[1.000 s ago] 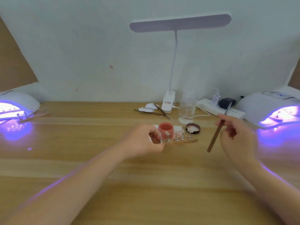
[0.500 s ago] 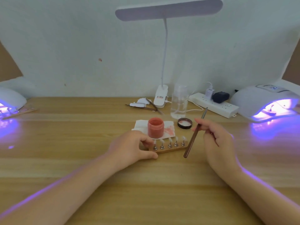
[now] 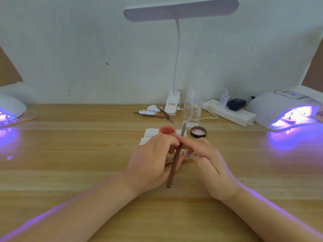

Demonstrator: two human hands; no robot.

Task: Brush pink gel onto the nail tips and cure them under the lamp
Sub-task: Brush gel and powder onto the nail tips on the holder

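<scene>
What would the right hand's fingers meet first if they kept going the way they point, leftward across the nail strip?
Probably the left hand: the right hand points at its fingertips, already about touching around the brush. Depth is unclear.

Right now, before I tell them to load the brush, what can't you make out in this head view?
- Nail tips on the wooden strip: mostly hidden behind both hands.
- Bristle end of the brown-handled brush: too small to tell if it carries gel.
- Left hand and right hand: which one grips the brush is unclear.
- Left curing lamp: cut off by the frame edge.
</scene>
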